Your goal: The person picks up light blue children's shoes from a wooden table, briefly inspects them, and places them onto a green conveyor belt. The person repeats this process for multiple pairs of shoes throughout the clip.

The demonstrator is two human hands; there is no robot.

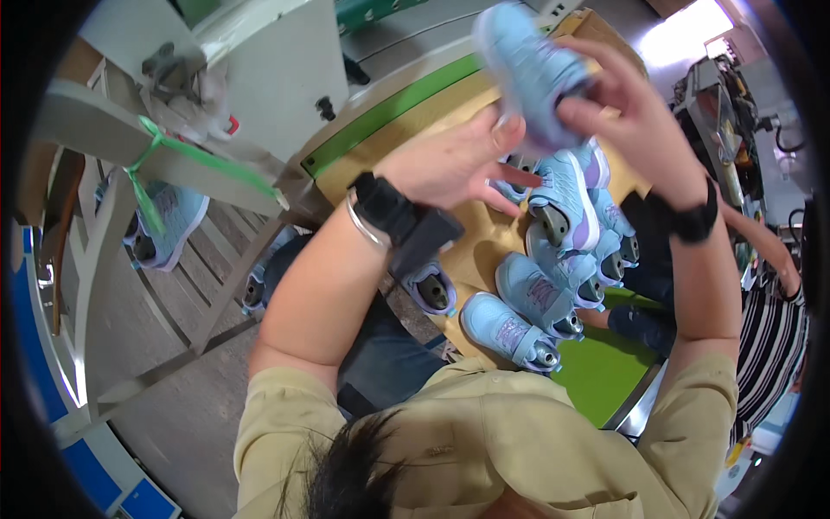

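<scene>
One light-blue, low-cut fabric sneaker (524, 69) was gripped by right hand (618, 112) | left hand (462, 169): fingers spread wide | similar sneakers (500, 327) clustered on tan wooden tabletop (477, 253) | finished/remaining: could not be told

Looks like textured matt fabric on pale-blue shoes (525, 287); gleams like metal on shoe insert (545, 355). Appears smooth, faintly glossy on tan tabletop (478, 238); smooth, satiny on green edge strip (398, 110). Shines like polished metal on bracelet (356, 222). Looks like thin glossy plastic on green ribbon (220, 169); soft matt cloth on beige shirt (441, 415).
</scene>
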